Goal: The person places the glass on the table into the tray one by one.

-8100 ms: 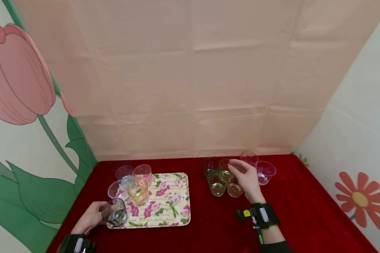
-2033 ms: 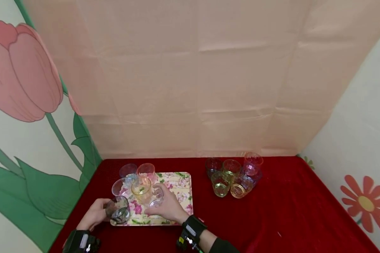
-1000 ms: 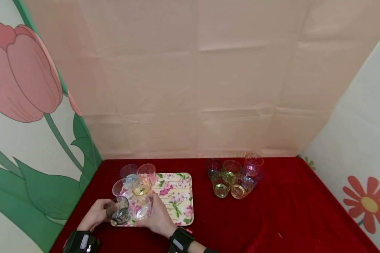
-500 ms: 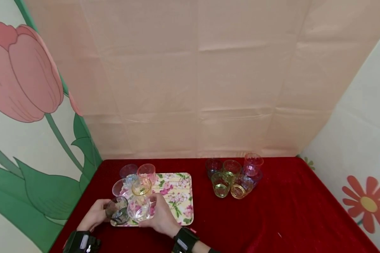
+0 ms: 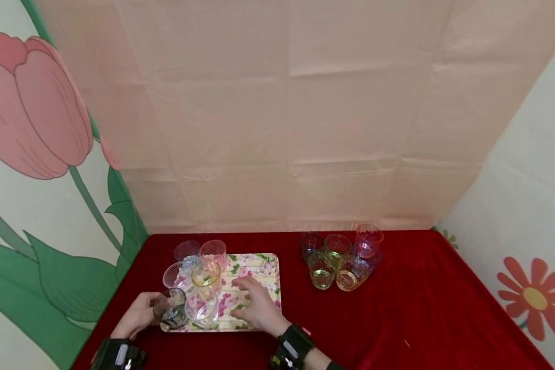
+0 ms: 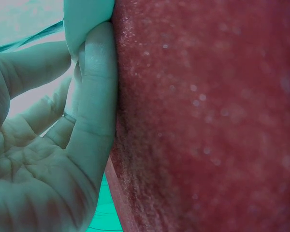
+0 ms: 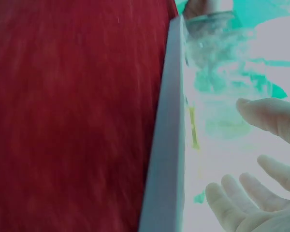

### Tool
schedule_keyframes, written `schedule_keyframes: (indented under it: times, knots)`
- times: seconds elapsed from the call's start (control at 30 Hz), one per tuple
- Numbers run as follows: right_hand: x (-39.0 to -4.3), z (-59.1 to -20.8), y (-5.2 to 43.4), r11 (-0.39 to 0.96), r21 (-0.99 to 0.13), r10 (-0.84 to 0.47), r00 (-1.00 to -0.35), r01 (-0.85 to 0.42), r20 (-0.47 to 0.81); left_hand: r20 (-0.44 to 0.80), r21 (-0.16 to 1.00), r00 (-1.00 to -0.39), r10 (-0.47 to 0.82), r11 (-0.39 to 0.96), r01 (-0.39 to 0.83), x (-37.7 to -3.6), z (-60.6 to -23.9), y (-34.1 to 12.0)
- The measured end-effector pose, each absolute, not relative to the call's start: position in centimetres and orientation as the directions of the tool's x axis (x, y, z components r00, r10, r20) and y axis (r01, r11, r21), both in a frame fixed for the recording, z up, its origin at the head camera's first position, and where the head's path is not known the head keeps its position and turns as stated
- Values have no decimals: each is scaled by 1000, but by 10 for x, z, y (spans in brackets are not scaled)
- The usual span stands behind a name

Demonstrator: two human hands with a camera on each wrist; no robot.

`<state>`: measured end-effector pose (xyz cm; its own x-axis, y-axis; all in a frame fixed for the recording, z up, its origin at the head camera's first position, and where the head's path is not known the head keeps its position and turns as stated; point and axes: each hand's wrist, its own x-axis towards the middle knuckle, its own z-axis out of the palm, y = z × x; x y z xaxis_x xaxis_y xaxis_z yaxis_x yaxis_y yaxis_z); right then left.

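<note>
A floral tray (image 5: 259, 262) carries several tumblers on its left part: a blue one (image 5: 187, 252), a pink one (image 5: 214, 252), a pale clear one (image 5: 172, 277), a yellow one (image 5: 206, 272), a dark grey one (image 5: 171, 311) and a clear one (image 5: 202, 311). At the tray's front left corner, my left hand (image 5: 141, 311) pinches the pale tray edge (image 6: 87, 21), as the left wrist view shows; the grey tumbler overlaps the fingertips in the head view. My right hand (image 5: 259, 308) hovers over the tray, right of the clear tumbler, fingers spread and holding nothing.
On the red cloth (image 5: 421, 298) to the right of the tray stands another group: a dark tumbler (image 5: 311, 244), two green ones (image 5: 321, 272), an amber one (image 5: 350, 275) and a pink one (image 5: 369, 241) overlapping a purple one (image 5: 376, 259). A beige backdrop (image 5: 282, 128) rises behind.
My right hand brought the clear tumbler to the tray's front, beside the grey one, then let go and drew back to the right. My left hand has stayed at the tray's corner.
</note>
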<state>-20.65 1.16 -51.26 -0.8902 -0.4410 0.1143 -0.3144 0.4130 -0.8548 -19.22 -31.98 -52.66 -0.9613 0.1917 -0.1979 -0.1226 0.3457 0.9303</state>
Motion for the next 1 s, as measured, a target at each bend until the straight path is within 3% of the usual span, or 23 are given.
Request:
schedule_keyframes:
  times: [0.37, 0.8, 1.0]
  knots:
    - [-217, -507, 47, 319, -848, -374, -878, -423, 297, -215, 915, -964, 154, 377, -144, -191, -527, -320]
    - [-233, -499, 118, 385, -776, -95, -858, -500, 505, -214, 927, -961, 176, 347, -143, -190, -531, -322]
    - [-237, -500, 152, 496, -687, -39, -804, -531, 593, -222, 930, -957, 186, 335, -151, -190, -531, -322]
